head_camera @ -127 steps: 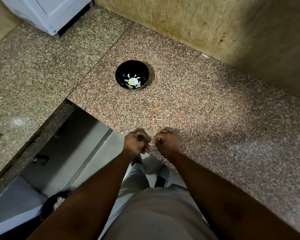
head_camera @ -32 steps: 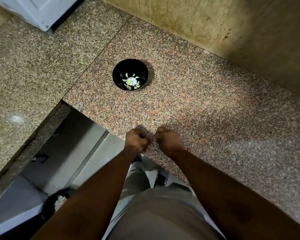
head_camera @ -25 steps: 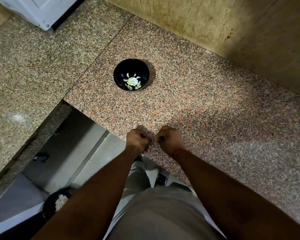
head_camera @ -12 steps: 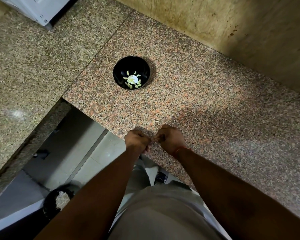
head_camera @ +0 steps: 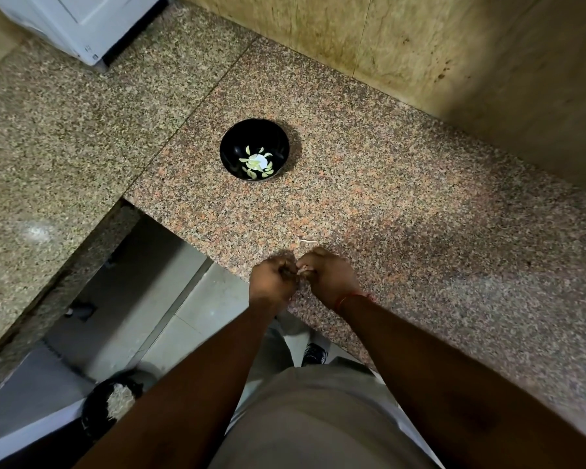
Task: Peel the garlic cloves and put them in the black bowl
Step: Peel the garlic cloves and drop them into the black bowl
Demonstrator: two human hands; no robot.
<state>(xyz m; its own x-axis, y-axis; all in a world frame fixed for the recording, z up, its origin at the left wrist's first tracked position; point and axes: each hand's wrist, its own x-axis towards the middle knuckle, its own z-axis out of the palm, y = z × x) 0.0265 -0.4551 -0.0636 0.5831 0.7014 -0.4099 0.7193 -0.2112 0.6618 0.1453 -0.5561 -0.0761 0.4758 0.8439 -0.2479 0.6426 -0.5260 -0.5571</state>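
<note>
Both hands, left [head_camera: 274,278] and right [head_camera: 329,275], curled fingertips pinching garlic clove [head_camera: 301,269] together at counter [head_camera: 403,204] edge; black bowl [head_camera: 232,147] well apart.

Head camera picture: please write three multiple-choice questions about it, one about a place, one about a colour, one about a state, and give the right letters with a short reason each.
1. Where does the black bowl stand?
A. on the granite counter, beyond the hands
B. on the floor
C. in the person's left hand

2. What colour is the band on the right wrist?
A. blue
B. red-orange
C. white

3. How are the two hands?
A. flat on the counter
B. apart, hanging loose
C. close together, fingers curled on a small pale piece

Answers:
1 A: the bowl sits on the counter, farther from the person than the hands.
2 B: the wrist band shows red-orange.
3 C: the left hand and right hand meet over the counter edge, pinching the garlic clove.
</note>
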